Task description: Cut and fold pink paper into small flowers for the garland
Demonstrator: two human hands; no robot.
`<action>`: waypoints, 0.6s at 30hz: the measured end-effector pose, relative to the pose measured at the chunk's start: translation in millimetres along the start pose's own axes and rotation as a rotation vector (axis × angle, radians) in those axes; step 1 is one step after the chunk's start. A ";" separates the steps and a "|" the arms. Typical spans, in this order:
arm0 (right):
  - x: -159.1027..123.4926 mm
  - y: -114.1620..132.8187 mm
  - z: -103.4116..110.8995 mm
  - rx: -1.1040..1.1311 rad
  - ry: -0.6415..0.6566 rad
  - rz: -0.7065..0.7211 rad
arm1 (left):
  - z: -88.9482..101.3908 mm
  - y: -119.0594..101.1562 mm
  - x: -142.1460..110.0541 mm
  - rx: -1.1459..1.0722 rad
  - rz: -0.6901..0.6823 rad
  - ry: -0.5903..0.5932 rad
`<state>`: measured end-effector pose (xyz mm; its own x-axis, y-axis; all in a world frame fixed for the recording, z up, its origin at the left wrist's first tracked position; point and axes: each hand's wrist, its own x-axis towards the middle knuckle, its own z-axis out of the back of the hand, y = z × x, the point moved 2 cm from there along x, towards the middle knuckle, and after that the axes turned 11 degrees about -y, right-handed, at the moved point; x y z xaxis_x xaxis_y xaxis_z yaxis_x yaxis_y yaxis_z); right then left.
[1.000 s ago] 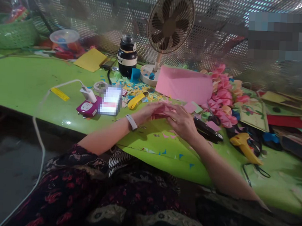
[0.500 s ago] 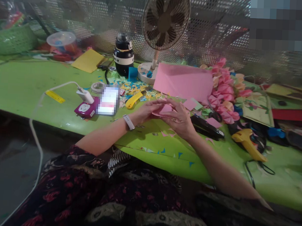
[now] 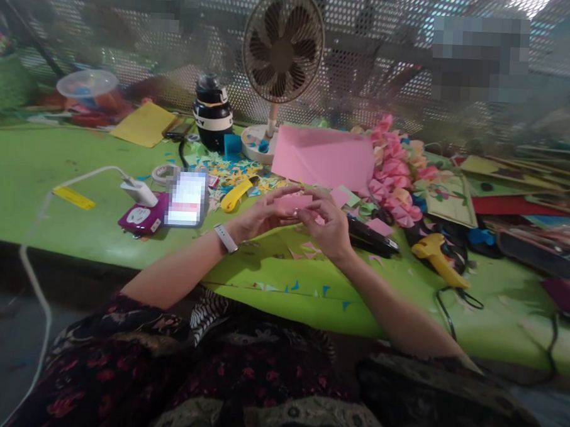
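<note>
A small piece of pink paper [image 3: 292,203] is held between my two hands above the green table. My left hand [image 3: 261,214] grips its left side, fingers along the far edge. My right hand [image 3: 329,223] pinches its right side between thumb and fingers. Pink paper scraps [image 3: 307,249] lie on the table beneath the hands. Just right of my right hand is a black stapler [image 3: 373,237]. A yellow cutter [image 3: 237,194] lies left of my left hand.
Behind stand a fan [image 3: 282,56] and a black bottle [image 3: 213,116]. A large pink sheet [image 3: 322,158] lies beside pink paper flowers [image 3: 395,171]. To the left are a phone [image 3: 186,196] and a purple socket adapter [image 3: 143,217]; a yellow glue gun [image 3: 437,258] lies right.
The pink paper now appears flatter, as a narrow strip between my fingers; earlier it looked curved. The view has shifted, so the table's things sit farther left.
</note>
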<state>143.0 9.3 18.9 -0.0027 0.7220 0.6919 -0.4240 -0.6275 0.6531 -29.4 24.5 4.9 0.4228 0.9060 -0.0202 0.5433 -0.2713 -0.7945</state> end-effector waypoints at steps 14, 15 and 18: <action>0.9 -2.1 -0.5 -0.049 0.079 0.017 | 11.4 7.1 7.5 0.240 0.006 0.111; 1.1 -1.6 -0.6 -0.043 0.079 0.014 | 11.9 7.4 7.8 0.240 0.016 0.114; 1.7 0.6 0.1 -0.009 0.060 -0.011 | 11.1 6.5 7.0 0.248 0.020 0.109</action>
<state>142.8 10.1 20.4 -0.0520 0.7452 0.6648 -0.4320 -0.6170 0.6578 -31.0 32.7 -7.2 0.5143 0.8574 0.0168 0.3451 -0.1890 -0.9193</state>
